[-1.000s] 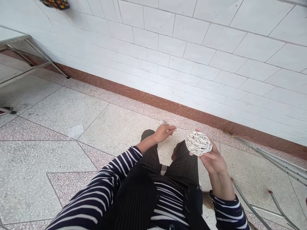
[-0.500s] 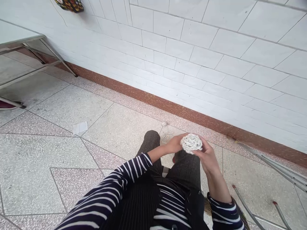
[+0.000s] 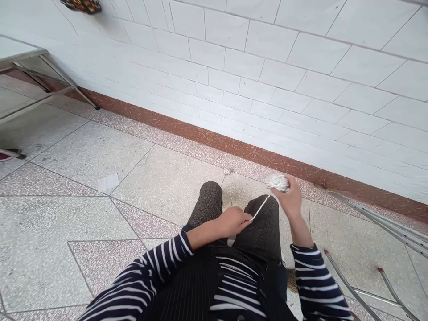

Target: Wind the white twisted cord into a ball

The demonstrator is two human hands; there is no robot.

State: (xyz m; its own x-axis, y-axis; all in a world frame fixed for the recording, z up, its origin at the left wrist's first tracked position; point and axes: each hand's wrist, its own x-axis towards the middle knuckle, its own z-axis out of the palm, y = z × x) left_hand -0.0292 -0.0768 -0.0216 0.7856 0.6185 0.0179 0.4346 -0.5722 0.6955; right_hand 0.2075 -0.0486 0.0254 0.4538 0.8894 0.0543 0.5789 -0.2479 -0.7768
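Closest to the viewer, striped sleeves [image 3: 157, 267] extended forward from a dark vest [image 3: 189, 285], above dark trousers [image 3: 210, 200] with both knees bent. Low between the knees, the left hand [image 3: 233, 220] had its thumb and fingers pinched on a white cord [image 3: 260, 207]. From that grip the cord slanted up to a white ball of cord [image 3: 277, 183], blurred, held in the air just past the right knee. The right hand [image 3: 290, 196] grasped the ball by its right side, fingers curled around it.

Toward the floor's right edge were metal tubes with red tips [image 3: 380, 269]. Farther left, white paper [image 3: 108, 183] lay flat on the floor [image 3: 160, 178]. Beyond the knees, a small pale ball [image 3: 227, 171] rested near the floor's far edge, where a reddish-brown skirting [image 3: 167, 124] met a white tiled wall [image 3: 230, 62]. At far left, a metal-legged table [image 3: 26, 57] stood near the wall.
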